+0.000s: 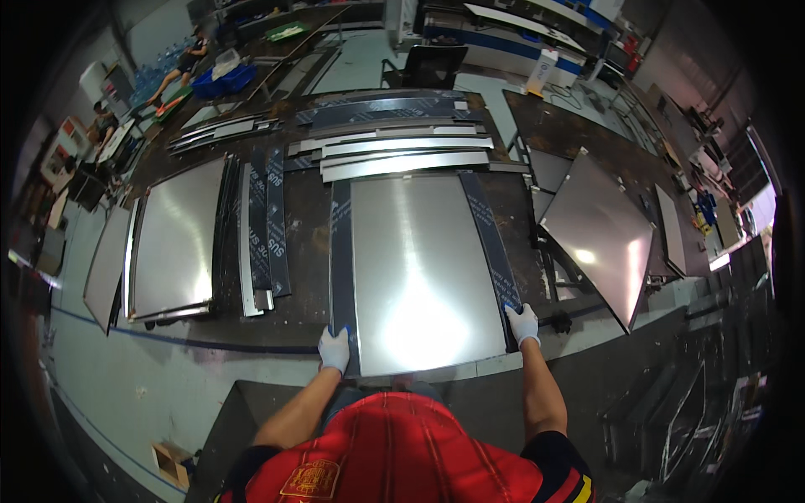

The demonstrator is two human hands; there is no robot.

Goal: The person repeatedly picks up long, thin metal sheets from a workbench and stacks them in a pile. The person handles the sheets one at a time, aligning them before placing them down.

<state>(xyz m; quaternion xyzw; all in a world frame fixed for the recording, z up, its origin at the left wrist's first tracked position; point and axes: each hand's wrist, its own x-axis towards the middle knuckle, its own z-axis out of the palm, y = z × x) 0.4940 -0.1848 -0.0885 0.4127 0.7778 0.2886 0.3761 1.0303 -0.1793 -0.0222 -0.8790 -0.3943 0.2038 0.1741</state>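
A large brushed sheet-metal panel (pixel 411 260) lies lengthwise in front of me, its near end at the table's front edge. Dark film-covered strips flank it: a left strip (pixel 341 243) and a right strip (pixel 489 243). In a white glove, my left hand (pixel 334 350) is closed round the near end of the left strip. My right hand (pixel 523 327), gloved as well, grips the near end of the right strip at its outer edge. The fingers under the edges are hidden. Whether the strips are joined to the panel, I cannot tell.
Shiny metal strips (pixel 407 162) lie across the dark table (pixel 310 293) beyond the panel. Stacked panels (pixel 179 243) stand at left, beside filmed strips (pixel 272 226). At right, another panel (pixel 599 235) lies turned at an angle. An office chair (pixel 428 65) is behind the table.
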